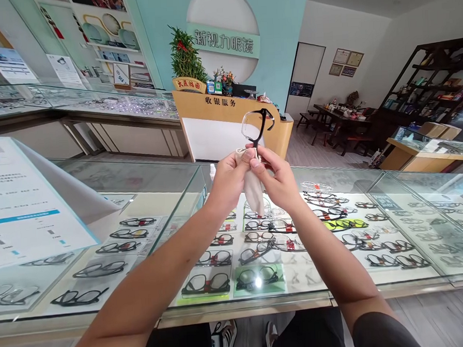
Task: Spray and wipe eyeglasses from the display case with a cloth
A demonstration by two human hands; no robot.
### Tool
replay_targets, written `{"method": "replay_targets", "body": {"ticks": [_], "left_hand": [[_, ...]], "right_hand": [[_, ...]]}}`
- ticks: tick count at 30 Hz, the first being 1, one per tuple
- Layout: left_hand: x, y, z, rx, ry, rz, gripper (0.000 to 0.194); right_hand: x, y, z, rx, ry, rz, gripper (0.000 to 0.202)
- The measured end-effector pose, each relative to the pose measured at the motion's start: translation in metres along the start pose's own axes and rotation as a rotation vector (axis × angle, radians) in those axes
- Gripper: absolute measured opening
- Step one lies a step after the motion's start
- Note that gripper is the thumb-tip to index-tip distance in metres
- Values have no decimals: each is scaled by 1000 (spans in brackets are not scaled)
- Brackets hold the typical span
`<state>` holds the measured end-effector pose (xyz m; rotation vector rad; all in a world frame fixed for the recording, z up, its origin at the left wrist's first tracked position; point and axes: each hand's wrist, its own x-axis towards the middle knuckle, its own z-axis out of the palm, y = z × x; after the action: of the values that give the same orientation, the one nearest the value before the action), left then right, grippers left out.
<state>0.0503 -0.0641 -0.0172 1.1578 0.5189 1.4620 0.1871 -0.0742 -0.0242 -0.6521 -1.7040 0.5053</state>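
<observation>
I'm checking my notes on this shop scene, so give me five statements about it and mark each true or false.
1. The left hand and right hand both grip a pale cloth. True.
2. The dark-framed glasses nearest the hands lie flat on the display case. False: they are held up above the display case.
3. A leafy plant stands on the wooden reception counter. True.
4. The dark open shelving is left of the white door. False: the shelving is right of the door.
5. The left hand grips the small white bottle. False: the bottle shows beyond the left hand, which is on the cloth.
</observation>
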Motion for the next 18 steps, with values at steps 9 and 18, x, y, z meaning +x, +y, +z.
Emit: {"method": "replay_targets", "body": {"ticks": [9,18], "left_hand": [[2,10,-11,166,-251,-52,63],[1,7,-9,240,-216,42,62]], "right_hand": [[5,-11,-8,188,166,183,46],[5,-17,-6,276,130,215,44]]}}
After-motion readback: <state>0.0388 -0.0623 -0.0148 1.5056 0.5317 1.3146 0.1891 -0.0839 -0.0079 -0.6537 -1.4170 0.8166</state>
